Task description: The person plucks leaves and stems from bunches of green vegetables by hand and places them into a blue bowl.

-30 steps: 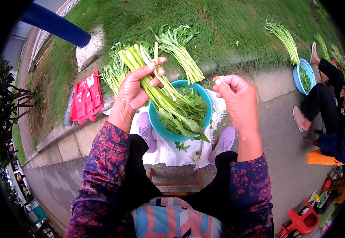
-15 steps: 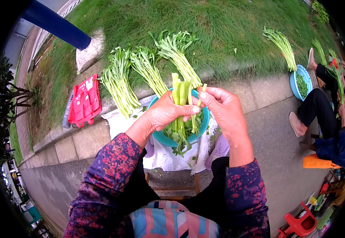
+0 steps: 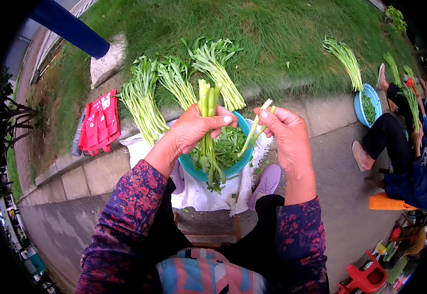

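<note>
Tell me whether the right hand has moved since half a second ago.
Yes. Judged against the basin, the right hand has moved to the right, away from the left hand.

Leafy pale-green stalk bundle [image 3: 207, 100]: mid-section partly hidden by bare left hand [image 3: 190, 131]. Dark-blue cylindrical pole [image 3: 70, 28]: top cut off.

Red-flowered purple sleeves [image 3: 130, 203], black trousers [image 3: 256, 224], lilac laced shoes [image 3: 268, 180]
</note>
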{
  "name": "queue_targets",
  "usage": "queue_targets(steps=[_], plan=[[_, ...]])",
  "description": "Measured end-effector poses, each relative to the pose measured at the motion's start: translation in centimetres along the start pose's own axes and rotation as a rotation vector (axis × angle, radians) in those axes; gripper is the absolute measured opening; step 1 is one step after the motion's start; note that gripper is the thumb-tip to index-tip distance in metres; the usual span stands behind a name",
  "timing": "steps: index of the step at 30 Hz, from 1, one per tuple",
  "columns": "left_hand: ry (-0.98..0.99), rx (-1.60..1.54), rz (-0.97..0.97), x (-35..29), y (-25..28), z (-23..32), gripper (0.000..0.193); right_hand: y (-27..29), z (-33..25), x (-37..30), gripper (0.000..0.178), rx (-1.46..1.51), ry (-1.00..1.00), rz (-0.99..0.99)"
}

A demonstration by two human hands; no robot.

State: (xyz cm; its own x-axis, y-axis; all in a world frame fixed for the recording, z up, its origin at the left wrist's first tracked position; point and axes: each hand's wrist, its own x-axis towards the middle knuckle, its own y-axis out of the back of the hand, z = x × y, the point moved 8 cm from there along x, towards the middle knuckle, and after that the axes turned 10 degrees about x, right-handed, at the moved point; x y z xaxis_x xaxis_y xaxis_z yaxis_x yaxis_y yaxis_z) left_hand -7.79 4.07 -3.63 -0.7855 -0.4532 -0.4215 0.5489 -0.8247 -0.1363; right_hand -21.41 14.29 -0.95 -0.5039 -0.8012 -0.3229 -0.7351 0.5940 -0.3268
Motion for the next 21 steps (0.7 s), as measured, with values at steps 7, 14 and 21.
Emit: queue_targets(steps=[7, 14, 21], plan=[[0.024, 0.289, 0.260, -0.1, 2.3, -0.1, 0.013, 1.4, 0.1, 0.6, 0.020, 0.059, -0.027, -0.047], [0.025, 0.084, 0.063, 0.1, -0.1, -1.0, 0.020, -1.1, 1.6, -0.1, 0.020, -0.027, -0.140, -0.205], [0.019, -0.176, -0.062, -0.2, -2.4, -1.6, 0.028, -2.0, 1.6, -0.2, 0.020, -0.019, -0.111, -0.267]])
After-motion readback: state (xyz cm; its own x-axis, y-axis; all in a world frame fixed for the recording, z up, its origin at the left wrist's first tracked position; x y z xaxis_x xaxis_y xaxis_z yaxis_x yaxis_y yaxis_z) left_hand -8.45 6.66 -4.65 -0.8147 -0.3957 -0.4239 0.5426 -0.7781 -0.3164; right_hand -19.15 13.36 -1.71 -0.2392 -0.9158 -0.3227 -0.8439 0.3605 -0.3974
